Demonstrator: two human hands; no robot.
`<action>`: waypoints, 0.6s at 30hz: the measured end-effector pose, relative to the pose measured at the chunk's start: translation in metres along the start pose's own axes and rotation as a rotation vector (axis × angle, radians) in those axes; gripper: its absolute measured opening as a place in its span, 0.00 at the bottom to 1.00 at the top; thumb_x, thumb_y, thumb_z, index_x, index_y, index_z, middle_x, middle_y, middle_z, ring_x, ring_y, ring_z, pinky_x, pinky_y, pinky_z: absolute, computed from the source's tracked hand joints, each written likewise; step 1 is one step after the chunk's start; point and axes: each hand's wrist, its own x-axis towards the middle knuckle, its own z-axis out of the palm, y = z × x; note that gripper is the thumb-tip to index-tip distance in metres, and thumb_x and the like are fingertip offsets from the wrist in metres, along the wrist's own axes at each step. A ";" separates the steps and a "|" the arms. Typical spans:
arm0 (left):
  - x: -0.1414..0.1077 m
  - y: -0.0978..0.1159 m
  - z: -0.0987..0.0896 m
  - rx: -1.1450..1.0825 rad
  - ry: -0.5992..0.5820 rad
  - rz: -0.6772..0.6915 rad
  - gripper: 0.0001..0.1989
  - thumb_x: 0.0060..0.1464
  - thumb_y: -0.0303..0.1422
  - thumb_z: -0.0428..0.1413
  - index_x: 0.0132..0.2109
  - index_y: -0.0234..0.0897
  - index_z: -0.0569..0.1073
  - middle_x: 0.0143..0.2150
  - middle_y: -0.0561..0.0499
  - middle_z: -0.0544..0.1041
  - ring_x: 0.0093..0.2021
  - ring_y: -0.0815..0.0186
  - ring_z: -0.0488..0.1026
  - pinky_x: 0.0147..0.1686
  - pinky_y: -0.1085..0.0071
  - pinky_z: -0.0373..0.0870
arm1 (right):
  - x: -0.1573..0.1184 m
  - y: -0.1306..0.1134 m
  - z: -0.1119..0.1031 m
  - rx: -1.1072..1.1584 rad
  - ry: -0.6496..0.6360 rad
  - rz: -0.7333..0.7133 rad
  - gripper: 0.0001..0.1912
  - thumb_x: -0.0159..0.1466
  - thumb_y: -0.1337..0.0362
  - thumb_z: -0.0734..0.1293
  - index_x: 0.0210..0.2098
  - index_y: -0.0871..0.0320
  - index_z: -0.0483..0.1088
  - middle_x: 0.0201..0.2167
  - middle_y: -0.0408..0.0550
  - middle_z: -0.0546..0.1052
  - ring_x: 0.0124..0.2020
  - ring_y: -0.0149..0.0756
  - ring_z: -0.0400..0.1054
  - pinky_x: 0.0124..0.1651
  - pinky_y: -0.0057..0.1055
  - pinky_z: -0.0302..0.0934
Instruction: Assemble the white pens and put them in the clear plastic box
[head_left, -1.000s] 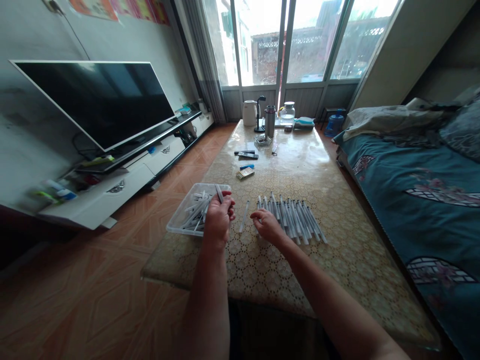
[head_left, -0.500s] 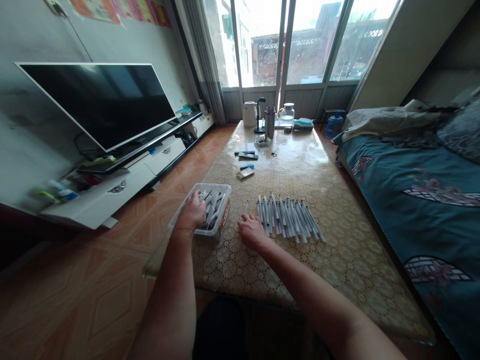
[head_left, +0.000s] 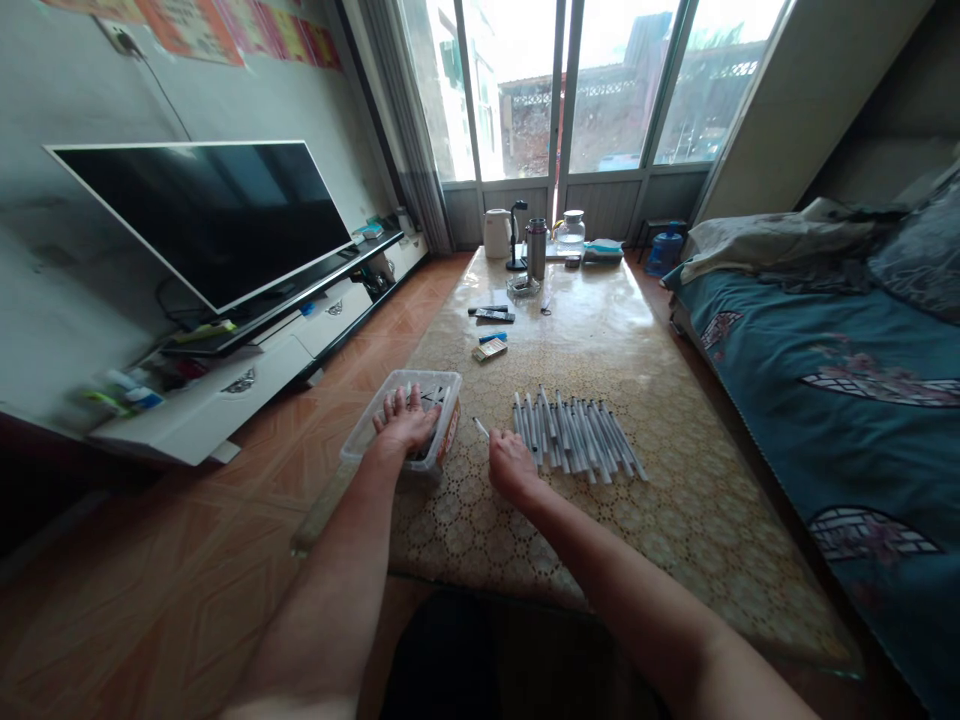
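Observation:
A clear plastic box point(head_left: 450, 425) stands on the table at the left, with pens or pen parts inside. My left hand point(head_left: 407, 420) lies over the box's contents with its fingers spread, hiding much of what is in there. Closed around a slim whitish pen point(head_left: 481, 428) is my right hand point(head_left: 512, 467); the pen's end sticks out up and to the left. Just right of that hand, a row of several pens point(head_left: 574, 435) with translucent barrels and dark ends lies side by side on the patterned tablecloth point(head_left: 570, 560).
Beyond the hands lie a small box point(head_left: 490, 349), a blue object point(head_left: 493, 337) and a remote control point(head_left: 495, 316). Farther back stand a thermos point(head_left: 536, 250), a kettle point(head_left: 496, 234) and a glass jug point(head_left: 572, 233). A bed point(head_left: 847, 400) runs along the right.
My right hand has closed on the pen, which has tilted leftward. My left hand has shifted right within the box and spread its fingers. The camera view has moved slightly.

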 end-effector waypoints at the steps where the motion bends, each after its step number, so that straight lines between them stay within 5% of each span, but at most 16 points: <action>1: 0.002 0.001 0.000 -0.001 -0.001 0.000 0.39 0.57 0.53 0.36 0.70 0.38 0.41 0.72 0.41 0.36 0.70 0.49 0.31 0.62 0.44 0.35 | -0.003 0.004 -0.004 0.050 -0.002 0.012 0.16 0.57 0.76 0.60 0.44 0.64 0.69 0.40 0.59 0.74 0.42 0.42 0.67 0.42 0.31 0.56; 8: -0.007 0.001 0.001 -0.201 -0.030 0.062 0.41 0.54 0.57 0.37 0.68 0.41 0.49 0.70 0.32 0.42 0.68 0.38 0.39 0.57 0.35 0.40 | -0.042 0.039 -0.041 0.711 -0.047 0.079 0.10 0.52 0.74 0.62 0.32 0.61 0.71 0.25 0.44 0.72 0.27 0.30 0.62 0.31 0.26 0.53; 11: -0.022 0.008 -0.004 -0.242 0.072 0.027 0.41 0.53 0.57 0.41 0.68 0.40 0.51 0.70 0.32 0.44 0.68 0.36 0.38 0.58 0.35 0.38 | -0.064 0.047 -0.053 1.117 -0.116 0.114 0.06 0.54 0.70 0.63 0.32 0.61 0.70 0.25 0.42 0.69 0.23 0.26 0.59 0.26 0.25 0.51; 14: -0.042 0.026 -0.009 -0.256 0.282 0.062 0.38 0.55 0.51 0.45 0.67 0.36 0.52 0.71 0.35 0.42 0.69 0.39 0.32 0.60 0.38 0.35 | -0.079 0.051 -0.055 1.449 -0.186 0.212 0.13 0.54 0.62 0.67 0.38 0.59 0.68 0.24 0.40 0.68 0.21 0.25 0.59 0.22 0.24 0.51; 16: -0.058 0.044 -0.007 -0.363 0.386 0.172 0.32 0.57 0.45 0.46 0.65 0.35 0.57 0.70 0.37 0.47 0.69 0.44 0.37 0.63 0.44 0.38 | -0.081 0.055 -0.052 1.592 -0.221 0.242 0.19 0.55 0.57 0.68 0.43 0.57 0.64 0.24 0.39 0.69 0.19 0.26 0.61 0.20 0.23 0.50; 18: -0.077 0.065 0.003 -0.625 0.318 0.317 0.26 0.58 0.41 0.48 0.61 0.36 0.63 0.66 0.39 0.58 0.67 0.52 0.50 0.63 0.54 0.47 | -0.080 0.058 -0.048 1.680 -0.241 0.228 0.21 0.56 0.54 0.67 0.46 0.55 0.62 0.24 0.39 0.70 0.18 0.27 0.62 0.18 0.22 0.49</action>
